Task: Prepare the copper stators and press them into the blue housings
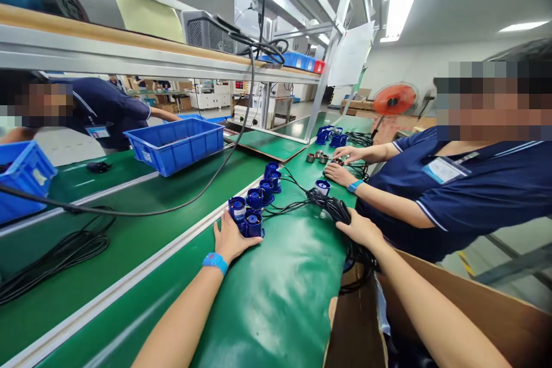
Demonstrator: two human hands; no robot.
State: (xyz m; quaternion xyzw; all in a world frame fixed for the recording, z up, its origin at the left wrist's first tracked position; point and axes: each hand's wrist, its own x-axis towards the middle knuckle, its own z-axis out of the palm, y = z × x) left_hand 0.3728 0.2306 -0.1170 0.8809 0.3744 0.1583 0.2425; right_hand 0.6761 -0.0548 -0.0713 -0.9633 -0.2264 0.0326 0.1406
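Several blue round plastic housings stand upright in a double row on the green work surface, with black leads running from them to the right. My left hand rests against the nearest housings, its thumb and fingers spread around their near side. On the right, my right hand grips a bundle of black cables, which hangs over the table edge above an open cardboard box. A single blue housing stands just beyond the bundle.
Across the corner, a co-worker's hands handle small metal parts; more blue housings stand behind. Blue bins and coiled cable lie left, past a white rail. A black cord hangs from the overhead shelf.
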